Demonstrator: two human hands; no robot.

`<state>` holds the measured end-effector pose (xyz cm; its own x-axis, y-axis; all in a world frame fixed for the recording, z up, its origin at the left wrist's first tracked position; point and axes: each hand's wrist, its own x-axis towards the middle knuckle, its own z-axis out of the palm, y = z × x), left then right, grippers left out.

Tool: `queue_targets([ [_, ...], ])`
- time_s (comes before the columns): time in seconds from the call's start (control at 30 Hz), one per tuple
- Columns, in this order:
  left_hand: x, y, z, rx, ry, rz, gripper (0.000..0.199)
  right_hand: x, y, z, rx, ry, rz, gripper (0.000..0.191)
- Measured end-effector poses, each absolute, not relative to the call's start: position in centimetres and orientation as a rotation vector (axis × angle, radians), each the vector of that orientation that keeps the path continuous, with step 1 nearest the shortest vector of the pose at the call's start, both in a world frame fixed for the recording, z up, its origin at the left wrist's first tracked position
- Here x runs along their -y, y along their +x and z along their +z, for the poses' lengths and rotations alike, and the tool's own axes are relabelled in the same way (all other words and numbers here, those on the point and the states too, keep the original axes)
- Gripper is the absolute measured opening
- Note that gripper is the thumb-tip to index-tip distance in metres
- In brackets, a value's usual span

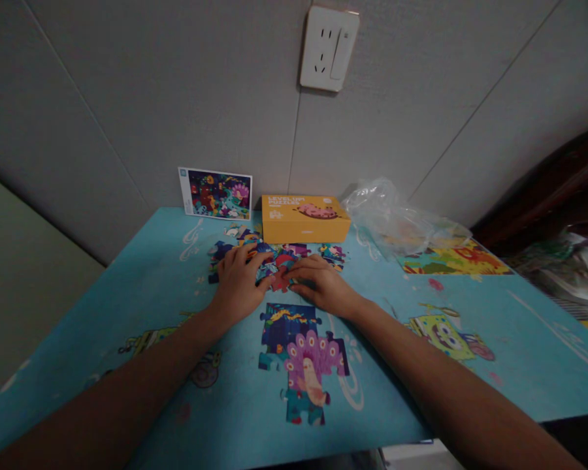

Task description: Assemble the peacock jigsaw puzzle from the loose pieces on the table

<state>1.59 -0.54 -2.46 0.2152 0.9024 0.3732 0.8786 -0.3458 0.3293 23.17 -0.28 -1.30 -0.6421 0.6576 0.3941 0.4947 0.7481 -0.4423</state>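
Note:
Loose jigsaw puzzle pieces (334, 253) lie in a spread in front of the yellow box. Over the left part of that spread is my left hand (241, 277), its fingers apart and resting on the pieces. My right hand (322, 282) is curled, thumb and fingertips at the right edge of a red puzzle piece (279, 281) between both hands. My left thumb comes close to the same piece. Nearer to me lies a joined puzzle section (301, 356) with a purple peacock and dark blue parts. The fingers hide some of the loose pieces.
A yellow puzzle box (306, 228) stands against the wall, with a picture card (219, 194) leaning at its left. To the right lie a clear plastic bag (392, 219) and a colourful sheet (458, 259). A blue cartoon-print cover (151, 274) lies on the table.

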Motion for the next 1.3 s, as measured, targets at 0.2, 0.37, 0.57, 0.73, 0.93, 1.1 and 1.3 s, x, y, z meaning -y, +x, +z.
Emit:
queue_targets([
  [0.2,0.62,1.62,-2.39,-1.766,2.408,0.813,0.041,0.26,23.31,-1.33,2.419,-0.870,0.413,0.017],
  [0.37,0.68,1.67,-2.29,-1.771,2.397,0.805,0.040,0.55,23.38,-0.90,2.372,-0.894,0.398,0.020],
  [0.57,0.67,1.63,-2.24,-1.771,2.405,0.794,0.040,0.54,23.67,-0.81,2.334,-0.911,0.369,0.021],
  [0.73,0.66,1.66,-2.14,-1.772,2.403,0.779,0.039,0.25,23.99,-1.11,2.342,-0.901,0.359,0.022],
  [0.93,0.73,1.71,-2.05,-1.786,2.393,0.764,0.039,0.37,23.99,-1.07,2.315,-0.888,0.376,0.029],
  [1.1,0.75,1.77,-2.01,-1.780,2.385,0.779,0.036,0.59,23.99,-0.90,2.288,-0.909,0.410,0.044],
  [1.3,0.65,1.73,-2.12,-1.749,2.391,0.819,0.033,0.61,24.06,-0.96,2.225,-0.889,0.424,0.052],
])
